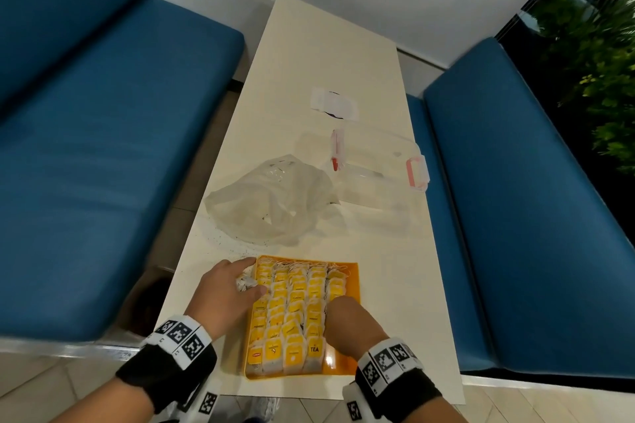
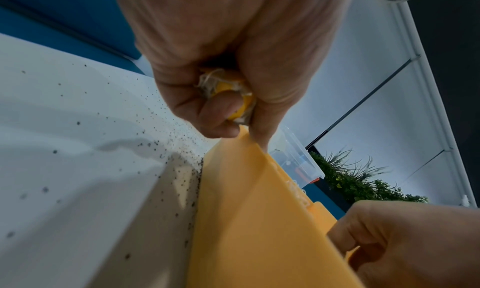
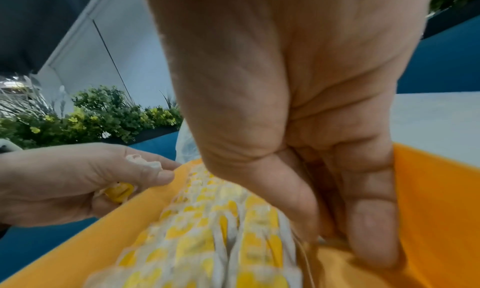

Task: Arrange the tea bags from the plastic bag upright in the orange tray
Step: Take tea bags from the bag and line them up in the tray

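The orange tray (image 1: 354, 288) lies at the table's near edge, packed with rows of upright tea bags (image 1: 295, 312) with yellow tags. My left hand (image 1: 226, 288) rests at the tray's left rim and grips a small bunch of tea bags (image 2: 228, 89), also visible in the right wrist view (image 3: 119, 191). My right hand (image 1: 348, 318) reaches down into the tray's right-hand column, where thumb and forefinger (image 3: 306, 220) pinch a tea bag by its edge and string at the end of the row. The crumpled plastic bag (image 1: 271, 203) lies beyond the tray.
A clear lidded box (image 1: 378, 165) with pink latches stands behind the plastic bag at the right. A small white packet (image 1: 333, 105) lies farther back. Loose tea specks (image 2: 166, 145) dot the table left of the tray. Blue benches (image 1: 103, 148) flank the narrow table.
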